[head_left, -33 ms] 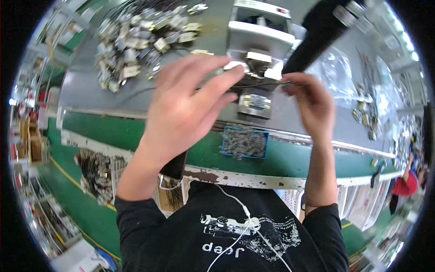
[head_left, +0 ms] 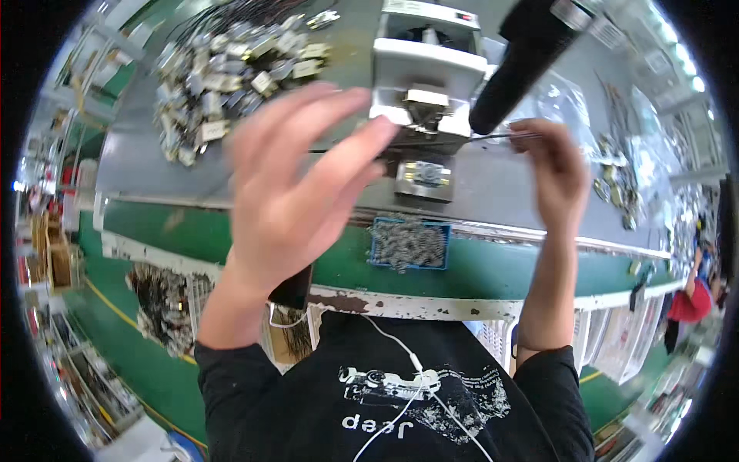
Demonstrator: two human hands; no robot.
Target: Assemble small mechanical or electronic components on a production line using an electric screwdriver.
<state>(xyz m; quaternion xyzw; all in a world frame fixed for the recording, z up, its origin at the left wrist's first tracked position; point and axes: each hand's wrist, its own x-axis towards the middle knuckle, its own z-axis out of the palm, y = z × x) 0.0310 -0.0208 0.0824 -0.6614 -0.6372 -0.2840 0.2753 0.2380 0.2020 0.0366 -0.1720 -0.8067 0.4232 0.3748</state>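
Note:
A thin dark cable (head_left: 493,136) runs across the front of a white and silver bench machine (head_left: 427,69). Its right end is pinched between the thumb and fingers of my right hand (head_left: 556,158). On the other side, my left hand (head_left: 296,181) is raised, blurred, with its fingers apart. The cable passes beside or behind its fingertips, and I see no grip on it there. Below the cable, in front of the machine, sits a metal block (head_left: 425,179) with a small fixture on top.
Many metal-cased connectors with dark cables (head_left: 231,69) lie heaped at the far left. A blue tray of small grey parts (head_left: 409,244) stands at the near edge. A black cylindrical arm (head_left: 523,61) hangs right of the machine. Clear plastic bags (head_left: 566,115) lie further right.
My right hand has moved rightward with the cable end. My left hand has shifted left and slightly down, its fingers farther from the machine. The whole view has shifted slightly.

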